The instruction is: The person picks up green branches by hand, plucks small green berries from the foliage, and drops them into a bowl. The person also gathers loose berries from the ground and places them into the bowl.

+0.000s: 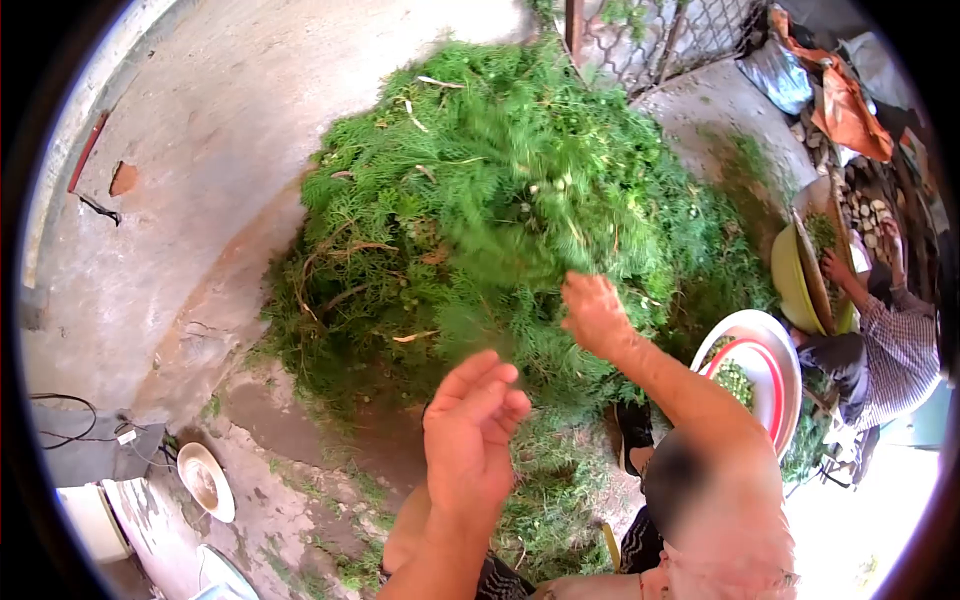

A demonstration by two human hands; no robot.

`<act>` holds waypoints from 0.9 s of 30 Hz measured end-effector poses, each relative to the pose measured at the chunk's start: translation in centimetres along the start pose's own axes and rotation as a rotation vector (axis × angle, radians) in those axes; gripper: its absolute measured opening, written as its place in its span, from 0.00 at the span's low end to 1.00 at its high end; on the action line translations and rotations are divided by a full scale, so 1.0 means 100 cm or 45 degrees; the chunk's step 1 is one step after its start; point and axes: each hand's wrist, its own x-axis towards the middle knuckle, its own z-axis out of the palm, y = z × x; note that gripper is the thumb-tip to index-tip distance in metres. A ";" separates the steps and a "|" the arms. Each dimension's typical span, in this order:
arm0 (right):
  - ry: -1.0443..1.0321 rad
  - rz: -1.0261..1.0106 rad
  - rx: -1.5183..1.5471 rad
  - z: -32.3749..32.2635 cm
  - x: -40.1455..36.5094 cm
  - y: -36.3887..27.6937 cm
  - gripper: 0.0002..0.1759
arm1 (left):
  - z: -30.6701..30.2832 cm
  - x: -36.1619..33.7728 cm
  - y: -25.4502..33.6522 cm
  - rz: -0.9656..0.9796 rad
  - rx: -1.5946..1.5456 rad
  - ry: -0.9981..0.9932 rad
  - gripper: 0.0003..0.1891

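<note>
A big heap of feathery green branches [380, 200] lies on the ground in front of me. My right hand [598, 312] is closed at the near side of the heap, gripping a leafy green branch [510, 225] that is smeared by motion. Nearer to me, my left hand [468, 425] is raised, its fingers loosely bent and apart, with nothing visible in it. A large pale basin [788, 350] stands to the right of my right arm. Inside it is a red-rimmed round container [778, 400] with small green pieces.
At the right, a co-worker in a checked shirt [895, 355] has their hands at a flat basket [812, 265] over a yellow-green tub [790, 280]. Plastic bags [780, 75] lie behind. A pale bowl [205, 482] is at lower left; a red-handled tool [88, 150] at upper left.
</note>
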 end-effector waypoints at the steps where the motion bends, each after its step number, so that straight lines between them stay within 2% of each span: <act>1: -0.155 -0.011 0.030 -0.013 -0.016 -0.010 0.23 | 0.001 -0.001 -0.001 0.006 -0.016 0.007 0.12; 7: -0.745 -0.051 0.009 -0.009 -0.079 -0.047 0.22 | -0.006 -0.001 0.001 0.078 0.023 -0.038 0.11; 10: -0.395 -0.123 0.063 0.012 -0.088 -0.057 0.23 | -0.008 0.000 0.005 0.112 0.039 -0.023 0.10; 11: -0.591 -0.024 0.165 0.017 -0.086 -0.053 0.21 | -0.008 0.000 0.006 0.122 0.046 -0.005 0.10; 14: -0.287 -0.121 0.423 0.034 -0.090 -0.045 0.15 | -0.007 0.000 0.010 0.131 0.042 0.013 0.11; 15: -0.284 -0.121 0.496 0.028 -0.086 -0.043 0.12 | -0.008 0.001 0.010 0.125 0.035 0.005 0.11; 18: 0.075 -0.053 0.543 0.010 -0.081 -0.026 0.08 | -0.007 0.004 0.010 0.130 0.033 -0.014 0.11; 19: 0.327 0.066 0.579 0.011 -0.073 -0.014 0.10 | -0.007 0.005 0.011 0.135 0.037 -0.017 0.10; 20: 0.495 0.223 0.546 0.011 -0.066 -0.001 0.07 | -0.006 0.005 0.011 0.135 0.031 -0.013 0.10; 21: 0.577 0.294 0.438 0.022 -0.060 0.020 0.10 | -0.005 0.005 0.011 0.138 0.023 -0.010 0.10; 22: 0.291 0.531 0.398 0.028 -0.055 0.037 0.17 | -0.004 0.005 0.011 0.145 0.015 -0.008 0.10; 24: 0.032 0.527 0.330 0.041 -0.050 0.055 0.26 | -0.005 0.007 0.009 0.121 -0.011 -0.038 0.10; 27: -0.404 0.570 0.184 0.064 -0.045 0.043 0.31 | -0.005 0.009 0.007 0.108 -0.021 -0.050 0.10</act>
